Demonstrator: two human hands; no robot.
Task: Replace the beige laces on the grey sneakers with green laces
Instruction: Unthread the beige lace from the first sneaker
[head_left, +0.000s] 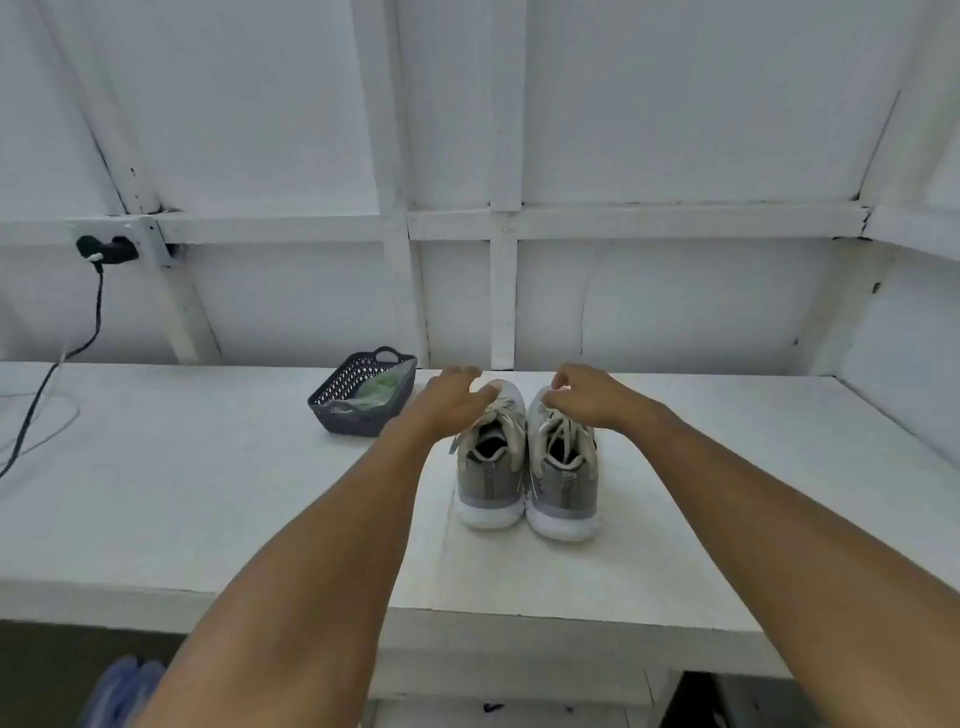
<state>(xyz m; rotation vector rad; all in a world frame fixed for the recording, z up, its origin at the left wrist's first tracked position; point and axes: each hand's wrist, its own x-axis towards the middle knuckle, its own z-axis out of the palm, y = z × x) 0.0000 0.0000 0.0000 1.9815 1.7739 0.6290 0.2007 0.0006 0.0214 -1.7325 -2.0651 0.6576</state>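
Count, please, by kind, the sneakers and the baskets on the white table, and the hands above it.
Grey sneakers: 2
Dark basket: 1
Hands: 2
Total: 5

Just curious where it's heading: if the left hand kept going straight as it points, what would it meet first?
Probably the toe of the left sneaker, just beyond the fingers of the left hand; if higher, the back wall. Depth is unclear.
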